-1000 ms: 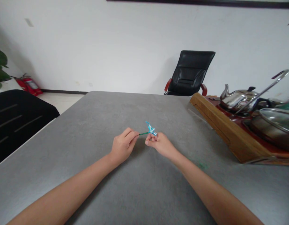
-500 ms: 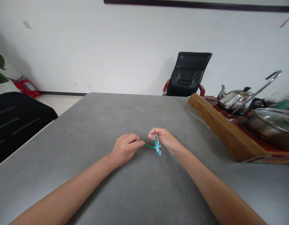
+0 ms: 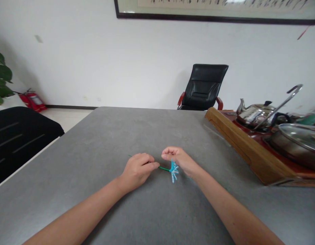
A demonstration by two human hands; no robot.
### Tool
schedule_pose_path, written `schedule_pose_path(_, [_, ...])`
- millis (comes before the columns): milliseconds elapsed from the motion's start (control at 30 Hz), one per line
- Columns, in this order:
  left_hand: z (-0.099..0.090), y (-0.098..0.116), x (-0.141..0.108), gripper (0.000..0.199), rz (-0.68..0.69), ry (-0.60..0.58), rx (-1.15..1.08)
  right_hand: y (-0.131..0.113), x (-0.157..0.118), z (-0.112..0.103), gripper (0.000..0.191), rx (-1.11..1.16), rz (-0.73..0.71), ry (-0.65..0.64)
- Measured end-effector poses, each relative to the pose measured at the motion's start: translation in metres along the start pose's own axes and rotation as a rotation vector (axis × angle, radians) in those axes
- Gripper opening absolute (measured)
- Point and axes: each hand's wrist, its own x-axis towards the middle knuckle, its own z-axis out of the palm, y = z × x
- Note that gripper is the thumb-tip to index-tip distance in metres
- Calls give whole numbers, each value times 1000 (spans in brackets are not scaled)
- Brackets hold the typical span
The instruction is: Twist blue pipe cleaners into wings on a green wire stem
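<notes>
A small artificial flower (image 3: 173, 172) has light-blue petals with a whitish, beaded look and a thin green stem (image 3: 163, 168). My left hand (image 3: 139, 170) is closed around that stem, thumb and fingers pressed together; the stem's thin far end sticks out behind the knuckles. Just above the petals is my right hand (image 3: 179, 158), its fingers curled in and the thumb against them. One petal reaches up to the underside of this hand. Whether anything is pinched between its fingertips is too small to make out.
Both forearms rest over a grey table (image 3: 137, 132). To the right stands a wood-edged tray (image 3: 231, 146) with a steel kettle (image 3: 256, 114), a lidded pan (image 3: 297, 143) and a hooked metal handle (image 3: 280, 107). Black chairs are behind (image 3: 208, 85) and at left (image 3: 24, 136).
The whole view has tilted up slightly, showing more of the framed picture. The petals look more spread and turned beside my right hand. My left hand keeps its hold on the stem.
</notes>
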Motion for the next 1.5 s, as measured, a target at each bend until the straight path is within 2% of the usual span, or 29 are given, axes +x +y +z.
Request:
schedule_pose_path(200, [0, 1, 0, 20, -32, -13, -34, 11, 3, 1, 31, 45, 38, -15])
schedule_pose_path(433, [5, 4, -3, 15, -148, -33, -119, 13, 4, 2, 37, 63, 46, -2])
schedule_pose_path(733, [7, 2, -5, 16, -166, -101, -184, 14, 6, 1, 32, 98, 67, 50])
schedule_pose_path(1500, [7, 0, -6, 20, -134, -154, -143, 13, 6, 0, 24, 96, 93, 70])
